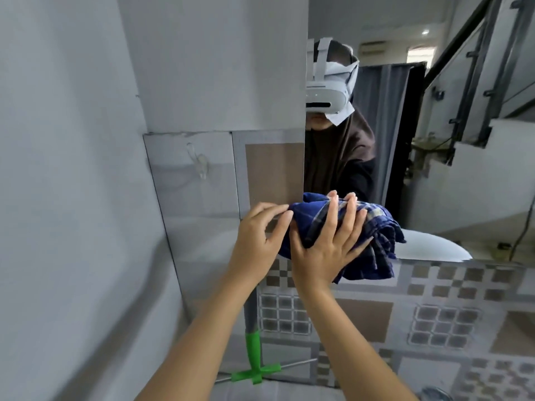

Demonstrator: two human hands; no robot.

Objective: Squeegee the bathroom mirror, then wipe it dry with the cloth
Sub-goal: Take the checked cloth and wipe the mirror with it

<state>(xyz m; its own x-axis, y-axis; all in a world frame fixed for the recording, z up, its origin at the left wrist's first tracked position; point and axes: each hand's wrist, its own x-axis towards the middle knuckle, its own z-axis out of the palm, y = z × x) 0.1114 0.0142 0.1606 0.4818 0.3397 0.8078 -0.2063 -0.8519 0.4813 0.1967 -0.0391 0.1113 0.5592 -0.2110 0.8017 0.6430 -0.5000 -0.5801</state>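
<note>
A: Cloth, location?
B: Blue checked cloth (373,227), bunched against mirror (434,198), lower left corner; right grip (327,241) spread flat on it, left grip (257,235) pinching its left edge.
A: Nearby?
B: Green squeegee (254,351) below, against tiled wall (376,314).

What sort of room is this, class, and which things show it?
Probably a home bathroom: a wall mirror, patterned wall tiles below it, and a squeegee standing beneath. A cloth is pressed against the glass.

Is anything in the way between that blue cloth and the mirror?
Nothing visible. The cloth lies against the mirror at its lower left corner, under the right hand with its fingers spread; the left hand touches its edge.
</note>
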